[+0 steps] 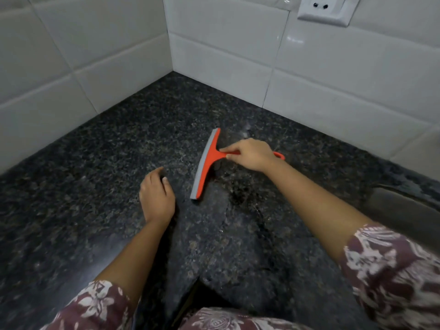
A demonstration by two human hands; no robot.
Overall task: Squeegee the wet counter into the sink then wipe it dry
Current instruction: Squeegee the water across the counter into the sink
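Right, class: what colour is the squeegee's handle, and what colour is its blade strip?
The squeegee has an orange-red handle and a grey blade strip, seen in the head view.

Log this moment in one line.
right hand | pinching orange plastic squeegee handle | left hand empty on black granite counter

Two bare forearms, uncovered from the elbow down to the left hand (156, 196) and the right hand (252, 154), no rings, watch or bracelet visible on either. Loose maroon fabric sleeves with a pale pink-white floral print, the left sleeve (92, 306) ending near the elbow, the right sleeve (390, 267) likewise. Same maroon floral cloth across the torso (228, 320) along the bottom edge, soft and slightly blurred.
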